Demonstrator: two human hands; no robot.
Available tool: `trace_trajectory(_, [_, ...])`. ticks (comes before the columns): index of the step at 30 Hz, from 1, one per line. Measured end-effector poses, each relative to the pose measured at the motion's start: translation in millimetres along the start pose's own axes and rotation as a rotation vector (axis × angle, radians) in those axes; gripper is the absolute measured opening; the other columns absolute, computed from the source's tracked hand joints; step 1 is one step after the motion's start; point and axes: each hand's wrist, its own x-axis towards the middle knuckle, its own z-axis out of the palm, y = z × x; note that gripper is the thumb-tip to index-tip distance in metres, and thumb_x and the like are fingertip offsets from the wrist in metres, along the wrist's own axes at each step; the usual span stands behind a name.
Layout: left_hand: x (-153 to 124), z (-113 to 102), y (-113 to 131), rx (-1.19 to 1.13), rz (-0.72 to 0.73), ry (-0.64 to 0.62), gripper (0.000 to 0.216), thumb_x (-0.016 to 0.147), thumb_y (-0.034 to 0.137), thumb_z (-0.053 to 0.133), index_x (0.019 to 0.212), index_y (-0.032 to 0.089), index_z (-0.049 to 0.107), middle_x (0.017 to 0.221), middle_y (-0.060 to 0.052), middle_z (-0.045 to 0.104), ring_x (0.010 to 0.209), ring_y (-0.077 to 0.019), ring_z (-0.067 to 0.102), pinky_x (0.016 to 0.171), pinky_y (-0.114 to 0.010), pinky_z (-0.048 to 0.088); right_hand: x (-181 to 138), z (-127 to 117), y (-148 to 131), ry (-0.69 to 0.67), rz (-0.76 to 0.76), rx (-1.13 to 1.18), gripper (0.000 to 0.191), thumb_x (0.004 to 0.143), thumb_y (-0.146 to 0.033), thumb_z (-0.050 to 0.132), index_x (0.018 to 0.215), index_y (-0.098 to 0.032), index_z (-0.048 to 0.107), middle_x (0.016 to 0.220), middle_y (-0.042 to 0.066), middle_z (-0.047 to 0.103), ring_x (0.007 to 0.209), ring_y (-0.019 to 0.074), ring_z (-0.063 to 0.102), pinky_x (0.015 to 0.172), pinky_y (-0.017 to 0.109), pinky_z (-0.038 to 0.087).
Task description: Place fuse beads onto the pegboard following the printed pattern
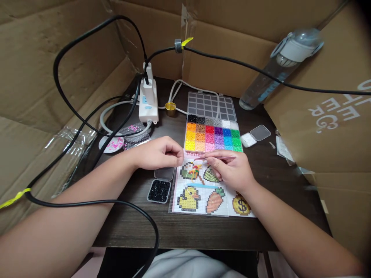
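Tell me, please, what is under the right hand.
Under the right hand is the picture sheet; part of a green picture shows, but the hand hides its right side.

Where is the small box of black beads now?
In the head view, the box sits just left of the pattern sheet, below the left hand in frame.

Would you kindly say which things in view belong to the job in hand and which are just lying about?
Seemingly part of the job: tweezers, pattern sheet, compartmented bead box, black beads, pink beads.
Apparently just lying about: water bottle, power strip, black cable, gold-coloured round object.
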Motion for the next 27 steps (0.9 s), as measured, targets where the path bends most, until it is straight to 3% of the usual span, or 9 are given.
trace_trajectory(27, [0.2, 1.8, 2.6, 0.007, 0.005, 0.012, 0.023, 0.08, 0.034, 0.065, 0.07, 0.014, 0.066, 0.062, 0.0, 0.054, 0.057, -0.0109, 0.045, 0.054, -0.023, 0.035, -0.1, -0.5, 2.3, -0.016, 0.004, 0.033, 0.02, 0.08, -0.032, 0.081, 0.089, -0.014, 0.083, 0.043, -0.004, 0.053, 0.037, 0.0068, 0.043, 0.037, 0.021, 0.035])
